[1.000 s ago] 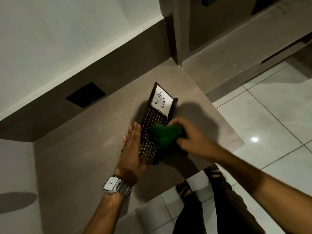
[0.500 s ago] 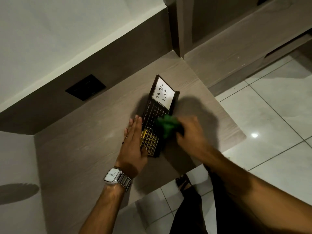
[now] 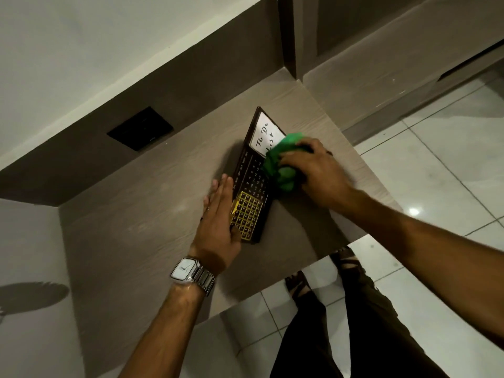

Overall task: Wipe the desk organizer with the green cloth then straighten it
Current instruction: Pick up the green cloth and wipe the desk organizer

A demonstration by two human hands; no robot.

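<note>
A dark, flat desk organizer (image 3: pixel 252 184) lies at an angle on the wooden desk (image 3: pixel 141 222). It has a white "To Do List" panel at its far end, calendar figures in the middle and a gold grid near me. My left hand (image 3: pixel 219 225) lies flat with straight fingers against the organizer's left edge, its thumb over the gold grid. A bunched green cloth (image 3: pixel 281 162) is gripped in my right hand (image 3: pixel 316 170) and pressed on the organizer's right side. The cloth covers the lower right corner of the white panel.
A black socket plate (image 3: pixel 140 128) sits in the brown back panel behind the desk. The desk's right and near edges drop to a white tiled floor (image 3: pixel 436 170), where my legs and sandalled feet stand. A silver watch (image 3: pixel 191 272) is on my left wrist.
My right hand has slid the green cloth up the organizer from its middle towards the white panel at the far end. My left hand has stayed against the left edge.
</note>
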